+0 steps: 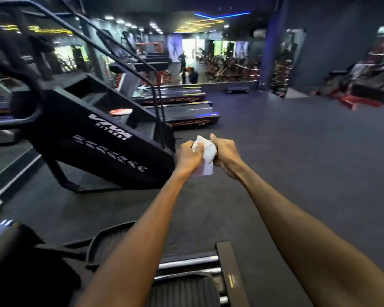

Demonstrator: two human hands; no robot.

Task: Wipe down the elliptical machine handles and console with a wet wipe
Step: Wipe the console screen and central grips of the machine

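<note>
Both arms reach forward over the gym floor. My left hand and my right hand grip a white wet wipe between them, with its lower part hanging below the fingers. The elliptical machine shows only in part: a black foot pedal at the lower left, a second pedal at the bottom middle, and silver rails between them. A curved black handle crosses the left edge. No console is in view.
A black stair climber with "VIVA FITNESS" lettering stands to the left, an orange and white thing on one step. Treadmills line up behind it. Dark rubber floor stretches right. People stand far back near a mirror.
</note>
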